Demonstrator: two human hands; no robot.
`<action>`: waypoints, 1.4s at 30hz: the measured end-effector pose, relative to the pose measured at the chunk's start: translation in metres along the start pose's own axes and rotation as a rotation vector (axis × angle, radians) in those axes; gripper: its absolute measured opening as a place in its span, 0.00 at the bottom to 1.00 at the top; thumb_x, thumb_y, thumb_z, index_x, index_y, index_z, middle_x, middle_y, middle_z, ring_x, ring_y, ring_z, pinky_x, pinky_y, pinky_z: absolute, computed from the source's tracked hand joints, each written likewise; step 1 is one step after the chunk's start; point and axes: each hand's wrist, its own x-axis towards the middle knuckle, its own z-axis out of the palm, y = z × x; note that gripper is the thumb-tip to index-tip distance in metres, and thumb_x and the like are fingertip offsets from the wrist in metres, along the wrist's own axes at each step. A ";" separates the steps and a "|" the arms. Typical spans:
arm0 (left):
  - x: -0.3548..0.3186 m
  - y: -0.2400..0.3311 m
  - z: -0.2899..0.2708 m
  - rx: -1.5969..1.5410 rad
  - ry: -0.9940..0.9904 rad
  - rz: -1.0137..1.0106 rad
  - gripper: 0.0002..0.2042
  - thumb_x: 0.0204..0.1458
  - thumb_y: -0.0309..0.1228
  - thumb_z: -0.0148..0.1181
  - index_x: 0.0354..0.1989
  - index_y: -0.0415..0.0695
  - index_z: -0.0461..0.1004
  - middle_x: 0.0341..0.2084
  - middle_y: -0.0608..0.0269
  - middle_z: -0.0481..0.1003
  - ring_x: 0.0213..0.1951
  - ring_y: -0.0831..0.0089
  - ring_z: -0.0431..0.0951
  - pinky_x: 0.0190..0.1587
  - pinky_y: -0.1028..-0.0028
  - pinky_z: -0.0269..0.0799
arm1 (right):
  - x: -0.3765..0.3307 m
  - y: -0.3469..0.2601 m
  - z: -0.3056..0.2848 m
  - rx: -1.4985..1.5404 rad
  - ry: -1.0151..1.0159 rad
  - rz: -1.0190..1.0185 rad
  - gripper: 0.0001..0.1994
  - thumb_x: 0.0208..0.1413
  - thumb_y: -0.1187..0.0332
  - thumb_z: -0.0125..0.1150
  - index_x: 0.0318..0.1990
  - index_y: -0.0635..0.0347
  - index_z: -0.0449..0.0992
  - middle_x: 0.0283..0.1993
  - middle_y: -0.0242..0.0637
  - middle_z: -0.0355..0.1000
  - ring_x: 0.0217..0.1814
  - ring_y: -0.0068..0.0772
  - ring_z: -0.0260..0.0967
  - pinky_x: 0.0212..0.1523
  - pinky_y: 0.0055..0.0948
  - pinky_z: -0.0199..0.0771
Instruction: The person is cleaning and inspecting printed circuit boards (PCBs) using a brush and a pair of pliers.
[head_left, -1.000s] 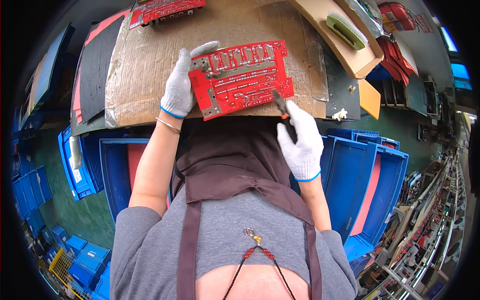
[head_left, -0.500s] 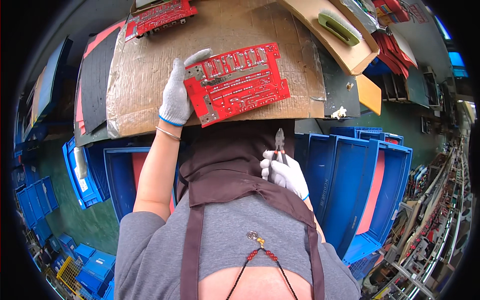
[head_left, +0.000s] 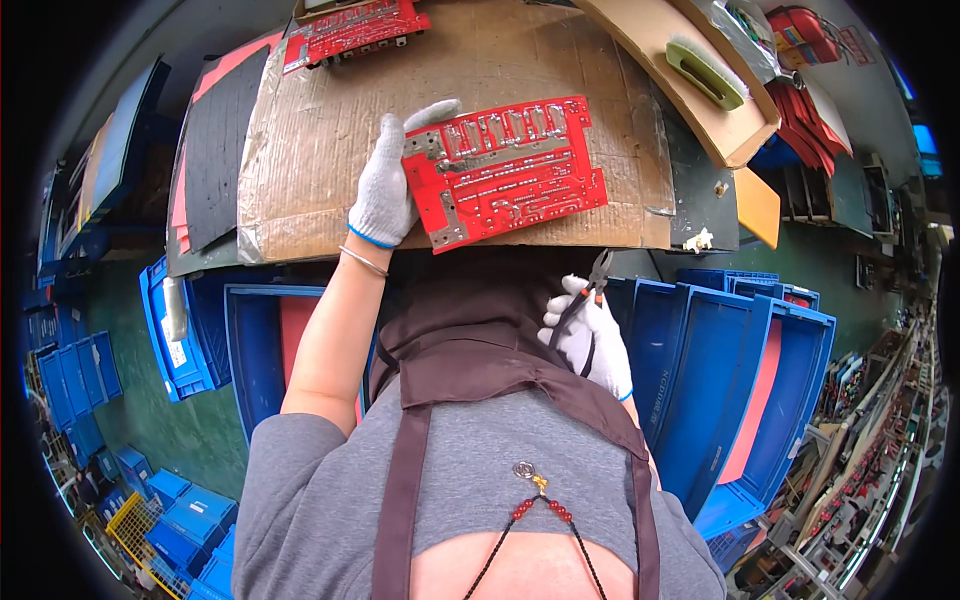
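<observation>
In a white knit glove with a blue cuff, my left hand [head_left: 385,190] grips the left edge of a red circuit board [head_left: 520,175]. The board is tilted, its soldered side facing up, above the front part of a cardboard sheet [head_left: 330,150]. My right hand [head_left: 590,335], also gloved, is near my lap in front of the bench edge. It holds a pair of cutting pliers [head_left: 600,270] with orange and black handles, the jaws pointing up and apart from the board. A second red circuit board [head_left: 355,32] lies at the far left of the cardboard.
A green-backed brush [head_left: 705,75] lies in a shallow cardboard tray [head_left: 740,150] at the far right. White scraps [head_left: 699,240] sit on the bench's right corner. Blue crates [head_left: 690,370] with pink sheets stand right of me, and another blue crate [head_left: 250,340] is at my left.
The pliers in my right hand have turned, their jaws now leaning to the right. My left hand still holds the board. The whole view has shifted slightly.
</observation>
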 end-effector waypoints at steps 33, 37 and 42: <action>-0.028 0.052 0.086 1.069 -0.347 0.866 0.27 0.72 0.48 0.45 0.53 0.34 0.80 0.55 0.40 0.79 0.57 0.49 0.80 0.61 0.62 0.74 | 0.027 -0.132 0.090 -0.537 0.034 -0.404 0.17 0.66 0.68 0.56 0.58 0.64 0.70 0.36 0.36 0.75 0.28 0.23 0.73 0.25 0.23 0.73; -0.027 0.051 0.073 0.942 -0.232 0.825 0.30 0.74 0.51 0.42 0.57 0.31 0.77 0.57 0.42 0.78 0.58 0.54 0.80 0.62 0.63 0.73 | 0.026 -0.127 0.094 -0.690 0.006 -0.408 0.18 0.64 0.68 0.59 0.58 0.65 0.70 0.35 0.35 0.75 0.26 0.20 0.71 0.24 0.21 0.71; -0.019 0.058 0.041 0.530 0.062 0.538 0.32 0.74 0.53 0.41 0.60 0.32 0.75 0.57 0.47 0.78 0.58 0.63 0.79 0.63 0.64 0.74 | 0.026 -0.126 0.069 -0.568 0.097 -0.436 0.16 0.65 0.68 0.59 0.59 0.61 0.70 0.40 0.36 0.75 0.33 0.20 0.73 0.30 0.23 0.76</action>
